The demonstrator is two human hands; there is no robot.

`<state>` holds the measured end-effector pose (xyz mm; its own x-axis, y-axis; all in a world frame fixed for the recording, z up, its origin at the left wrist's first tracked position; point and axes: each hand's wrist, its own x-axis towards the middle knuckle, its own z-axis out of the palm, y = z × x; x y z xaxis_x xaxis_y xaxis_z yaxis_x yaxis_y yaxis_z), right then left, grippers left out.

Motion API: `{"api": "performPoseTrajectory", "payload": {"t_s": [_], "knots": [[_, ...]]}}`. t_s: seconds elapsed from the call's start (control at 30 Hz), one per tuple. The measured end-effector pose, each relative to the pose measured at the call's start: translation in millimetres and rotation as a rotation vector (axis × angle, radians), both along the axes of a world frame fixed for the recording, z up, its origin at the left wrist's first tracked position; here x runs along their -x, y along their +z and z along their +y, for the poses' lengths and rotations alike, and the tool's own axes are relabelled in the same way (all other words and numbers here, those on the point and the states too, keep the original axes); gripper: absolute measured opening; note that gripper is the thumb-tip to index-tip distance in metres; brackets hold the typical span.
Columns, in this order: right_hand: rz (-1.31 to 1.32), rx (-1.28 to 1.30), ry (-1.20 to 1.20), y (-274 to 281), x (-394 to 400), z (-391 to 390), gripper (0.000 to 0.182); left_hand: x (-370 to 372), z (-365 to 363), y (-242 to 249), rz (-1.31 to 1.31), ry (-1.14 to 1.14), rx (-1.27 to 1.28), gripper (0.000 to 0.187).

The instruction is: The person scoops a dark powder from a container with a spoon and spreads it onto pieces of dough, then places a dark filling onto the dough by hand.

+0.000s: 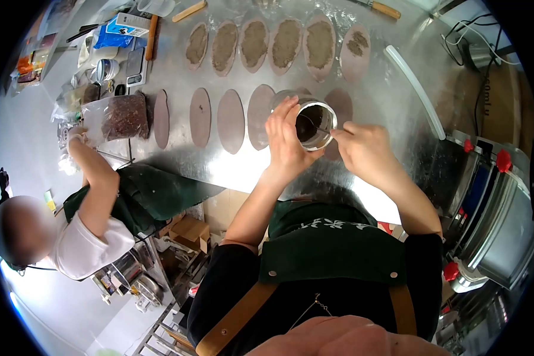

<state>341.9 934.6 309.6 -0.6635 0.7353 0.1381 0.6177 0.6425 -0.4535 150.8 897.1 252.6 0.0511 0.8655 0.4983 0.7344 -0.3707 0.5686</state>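
Note:
My left hand point(286, 139) is wrapped round a clear jar point(310, 123) tilted toward me, with a dark substance inside. My right hand point(365, 148) grips the end of a thin metal spoon point(324, 129) that reaches into the jar's mouth. Beneath and beside the jar lies a row of flat pinkish dough ovals point(230, 121), some partly hidden by the jar and hands. Farther back, a second row of ovals carries a grey-brown crumbly spread point(285, 44). The rightmost oval point(355, 52) of that row has only a small patch of it.
A co-worker's arm point(98, 160) reaches to a bag of reddish-brown bits point(124, 117) at the left. Nearby are a scale point(135, 64) and a rolling pin point(152, 37). A white tube point(414, 92) lies right. A metal machine with red knobs point(498, 219) stands beside me.

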Motion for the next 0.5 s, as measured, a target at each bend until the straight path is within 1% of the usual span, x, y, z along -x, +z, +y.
{"api": "performPoseTrajectory", "payload": {"t_s": [0.07,0.23,0.3,0.4,0.43,0.5], "knots": [[0.061,0.046,-0.036,2,-5,4,0.012,-2,2,2,0.029,0.027,-0.007,0.091],[0.236,0.119,-0.163,3,-19,7,0.021,-4,11,-4,0.002,0.075,-0.002,0.088],[0.312,0.198,-0.224,5,-25,9,0.020,-6,19,-7,-0.011,0.111,-0.043,0.086],[0.460,0.286,-0.305,8,-40,14,0.018,-7,25,-12,-0.048,0.163,-0.027,0.086],[0.517,0.313,-0.332,9,-46,16,0.018,-6,26,-12,-0.020,0.175,-0.014,0.086],[0.537,0.295,-0.406,4,-61,22,0.018,-1,23,-11,-0.030,0.182,0.050,0.090]]}}
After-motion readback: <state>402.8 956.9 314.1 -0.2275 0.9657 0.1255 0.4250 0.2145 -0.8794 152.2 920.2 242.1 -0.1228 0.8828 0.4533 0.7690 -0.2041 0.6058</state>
